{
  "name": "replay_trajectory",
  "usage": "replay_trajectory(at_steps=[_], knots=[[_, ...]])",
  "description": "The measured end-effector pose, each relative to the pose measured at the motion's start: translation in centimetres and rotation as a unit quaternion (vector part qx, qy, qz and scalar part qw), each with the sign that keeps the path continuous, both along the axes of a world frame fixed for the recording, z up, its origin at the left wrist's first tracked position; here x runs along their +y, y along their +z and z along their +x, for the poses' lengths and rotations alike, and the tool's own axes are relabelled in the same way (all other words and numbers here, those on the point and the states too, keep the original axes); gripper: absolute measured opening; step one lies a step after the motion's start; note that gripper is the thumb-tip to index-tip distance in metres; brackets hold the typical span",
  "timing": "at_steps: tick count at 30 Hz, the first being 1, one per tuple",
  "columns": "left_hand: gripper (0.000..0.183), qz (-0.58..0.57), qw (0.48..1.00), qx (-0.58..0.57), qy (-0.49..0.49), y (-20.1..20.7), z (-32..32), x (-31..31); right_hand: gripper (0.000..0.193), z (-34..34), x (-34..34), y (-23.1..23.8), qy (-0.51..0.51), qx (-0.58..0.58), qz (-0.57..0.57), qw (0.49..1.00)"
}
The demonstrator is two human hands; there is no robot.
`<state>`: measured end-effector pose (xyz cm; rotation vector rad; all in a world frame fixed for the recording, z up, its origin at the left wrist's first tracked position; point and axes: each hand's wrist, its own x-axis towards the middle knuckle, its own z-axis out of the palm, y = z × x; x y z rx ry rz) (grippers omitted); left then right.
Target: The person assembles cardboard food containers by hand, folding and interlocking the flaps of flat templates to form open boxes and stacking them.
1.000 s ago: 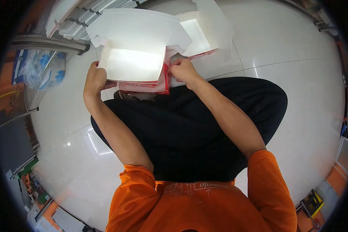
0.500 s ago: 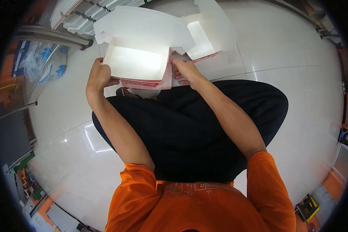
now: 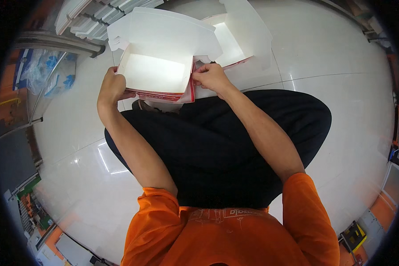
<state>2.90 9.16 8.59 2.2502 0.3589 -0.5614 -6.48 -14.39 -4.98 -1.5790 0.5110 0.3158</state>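
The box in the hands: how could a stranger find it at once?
Look on the white tiled floor ahead of the black-trousered lap. The open white box sits between left hand and right hand; unlike the second box behind, it is gripped.

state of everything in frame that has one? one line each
White cardboard box: open, lid flap up, interior looks empty, held at both sides.
Second white box: open, on the floor behind, untouched.
Flat box stack: unfolded, piled at top left.
Left hand: gripping the box's left wall.
Right hand: pinching its right corner.
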Motion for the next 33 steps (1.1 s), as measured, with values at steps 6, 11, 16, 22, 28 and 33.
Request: replay_trajectory(at_steps=[6,11,16,22,28,33], knots=[[0.064,-0.005,1.0,0.0,-0.006,-0.4,0.2,0.3,0.022,0.2,-0.2,0.3,0.011,0.032,0.022,0.999],[0.064,-0.002,1.0,0.002,-0.001,-0.1,0.1,0.2,0.024,0.3,0.0,0.5,0.003,0.029,0.027,0.999],[0.063,-0.007,1.0,0.005,0.0,-0.2,0.0,0.1,0.024,0.5,-0.3,-0.6,-0.059,-0.013,-0.005,0.998],[0.061,-0.004,1.0,-0.01,0.002,0.2,-0.2,0.2,0.03,0.2,0.5,-1.5,0.011,-0.001,-0.061,0.998],[0.06,0.0,1.0,-0.008,0.005,0.2,-0.2,0.3,0.039,0.1,0.3,-0.5,0.026,0.071,0.05,0.996],[0.058,-0.027,0.999,-0.018,0.019,0.5,-0.1,0.2,0.06,-0.4,2.1,0.5,0.077,0.06,-0.114,0.989]])
